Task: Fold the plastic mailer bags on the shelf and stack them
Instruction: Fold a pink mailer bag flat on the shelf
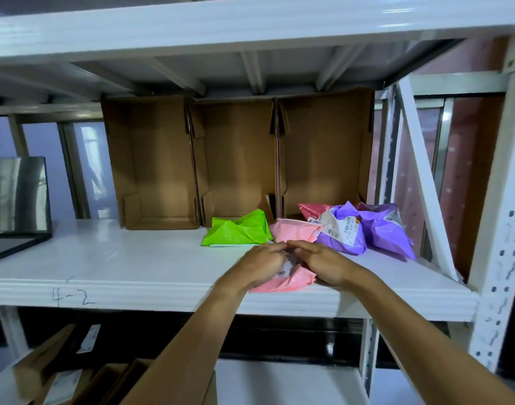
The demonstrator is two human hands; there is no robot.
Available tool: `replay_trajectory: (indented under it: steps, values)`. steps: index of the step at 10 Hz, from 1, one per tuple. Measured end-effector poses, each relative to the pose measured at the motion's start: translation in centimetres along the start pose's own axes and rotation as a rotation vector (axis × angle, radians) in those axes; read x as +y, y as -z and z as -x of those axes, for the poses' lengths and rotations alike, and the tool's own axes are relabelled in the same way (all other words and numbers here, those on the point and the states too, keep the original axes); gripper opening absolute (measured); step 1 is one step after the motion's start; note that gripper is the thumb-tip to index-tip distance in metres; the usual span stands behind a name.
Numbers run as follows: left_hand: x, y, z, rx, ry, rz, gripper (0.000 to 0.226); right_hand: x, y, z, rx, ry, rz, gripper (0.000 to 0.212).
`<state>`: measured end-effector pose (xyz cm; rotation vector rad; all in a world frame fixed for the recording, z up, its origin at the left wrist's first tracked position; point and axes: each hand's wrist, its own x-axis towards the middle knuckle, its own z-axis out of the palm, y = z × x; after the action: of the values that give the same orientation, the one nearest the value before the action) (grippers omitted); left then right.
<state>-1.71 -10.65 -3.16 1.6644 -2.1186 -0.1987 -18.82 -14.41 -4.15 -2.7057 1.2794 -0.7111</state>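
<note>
Your left hand [259, 264] and right hand [323, 266] come together over a pink bag [291, 280] that lies at the front edge of the shelf [133, 258], right of centre. Your left fingers are bent over the bag and seem to pinch a fold of it with a scrap of white label. Your right hand lies flatter, fingers nearly straight and pressing down on the plastic, fingertips meeting the left hand's at the far edge of the bag. Most of the bag is hidden under your hands, so how many folds it has taken I cannot tell.

Just behind it sits a second pink bag [297, 232], looking fairly flat. To its left lies a green bag [238, 229], creased but low, perhaps folded once. To the right are a purple bag [341, 232] with a crumpled shipping label, another purple bag [387, 229] beyond it, and a red bag [311, 211] tucked behind. All three are puffed and rumpled, plainly not folded. Three open cardboard boxes [154, 162] stand along the back of the shelf.

As I judge it, you are early to midway: one bag is in hand, two may be done, three are untouched. Nothing lies on top of anything in a neat pile, so the stacking is all ahead of you.
</note>
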Motion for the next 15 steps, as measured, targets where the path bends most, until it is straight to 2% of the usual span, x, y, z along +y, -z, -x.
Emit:
replay_trajectory:
  steps: [2, 3, 4, 5, 7, 9, 11, 12, 13, 14, 15]
  values:
    - [-0.2, -0.9, -0.2, -0.007, 0.080, 0.047, 0.044, -0.3, -0.4, 0.1, -0.101, -0.085, -0.183, 0.038]
    - [0.0, -0.9, -0.2, -0.030, 0.064, -0.030, 0.044, -0.5, -0.2, 0.1, -0.194, -0.225, -0.325, 0.042]
    - [-0.1, -1.0, -0.5, -0.044, 0.046, -0.060, 0.044, -0.4, 0.0, 0.1, -0.209, -0.152, -0.219, 0.046]
    - [0.0, -0.9, -0.4, -0.059, 0.046, -0.059, 0.045, -0.4, 0.0, 0.2, -0.197, -0.137, -0.234, 0.041]
    - [0.3, -0.6, -0.4, -0.148, 0.041, -0.078, 0.055, -0.2, 0.1, 0.0, -0.280, -0.108, -0.106, 0.048]
    - [-0.3, -1.2, -1.2, -0.174, 0.059, -0.096, 0.057, -0.9, 0.8, 0.2, -0.328, -0.018, 0.126, 0.065]
    - [-0.4, -1.4, -1.5, -0.195, 0.060, -0.116, 0.061, -1.1, 0.8, 0.1, -0.304, -0.013, 0.069, 0.073]
    - [-1.1, -2.0, -2.1, -0.164, -0.005, -0.204, 0.086, -0.7, 0.5, 0.0, -0.277, -0.065, 0.005, 0.065]
    - [-1.5, -2.4, -2.5, -0.141, -0.017, -0.263, 0.097, -0.1, 0.0, -0.2, -0.274, -0.097, -0.042, 0.045]
    - [-1.4, -2.3, -2.5, -0.118, -0.011, -0.244, 0.095, 0.2, -0.2, -0.2, -0.206, -0.119, -0.134, 0.042]
    - [-0.6, -1.8, -1.4, -0.070, 0.020, -0.179, 0.064, 0.1, 0.0, -0.1, -0.067, -0.148, -0.240, 0.033]
